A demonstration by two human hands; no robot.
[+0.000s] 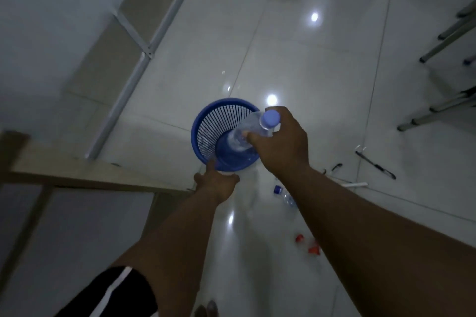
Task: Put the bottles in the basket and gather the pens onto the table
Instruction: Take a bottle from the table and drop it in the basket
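Note:
A blue mesh basket (206,126) stands on the white tiled floor. My right hand (283,144) is shut on a clear plastic bottle (251,127) with a pale blue cap, held tilted over the basket's opening, its base pointing inside. My left hand (216,183) grips the basket's near rim. Another clear bottle with a blue cap (284,195) lies on the floor, partly hidden under my right forearm. A black pen (376,165) and a white pen (355,185) lie on the floor to the right.
A wooden table edge (85,172) runs along the lower left. Metal frame bars (144,54) lie by the left wall. Chair or table legs (443,44) stand at the right. Small red pieces (313,249) sit on the floor beside my right arm.

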